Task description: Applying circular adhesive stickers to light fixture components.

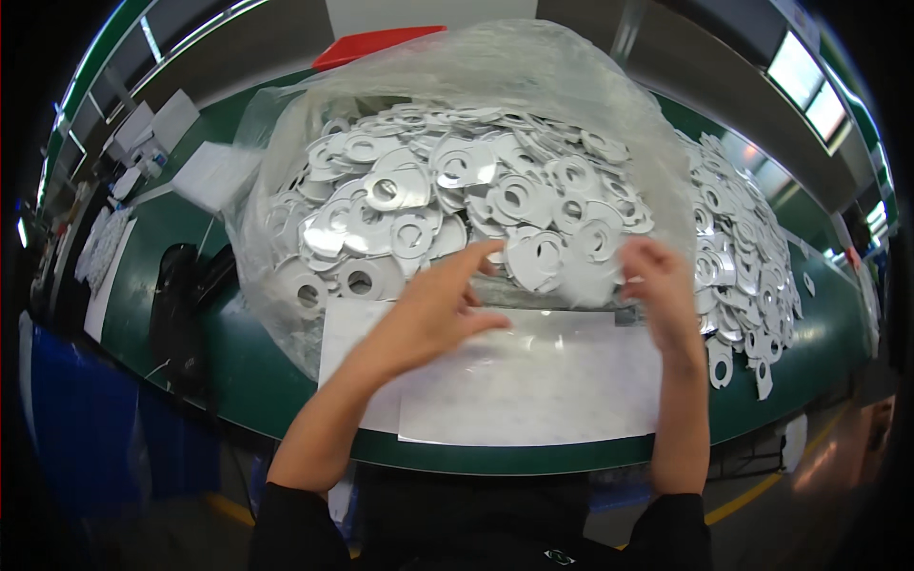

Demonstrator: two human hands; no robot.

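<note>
My left hand [440, 306] is over the near edge of the pile, thumb and fingers spread, with nothing visible between them. Blurred by motion, my right hand [661, 285] has its fingers curled at the pile's right front. A pale, smeared flat piece [587, 278] is at those fingertips and appears pinched there; its exact kind is unclear. Many flat white ring-shaped parts [398, 188], each with a round hole and some with glossy faces, fill a large clear plastic bag [533, 57]. Below both hands lies a white sheet [533, 390] with a shiny surface.
A second heap of white ring-shaped parts [747, 257] lies right of the bag on the green table [248, 357]. Behind the bag is a red tray [376, 44]. A black object [177, 314] and a white box-like thing [215, 175] sit to the left.
</note>
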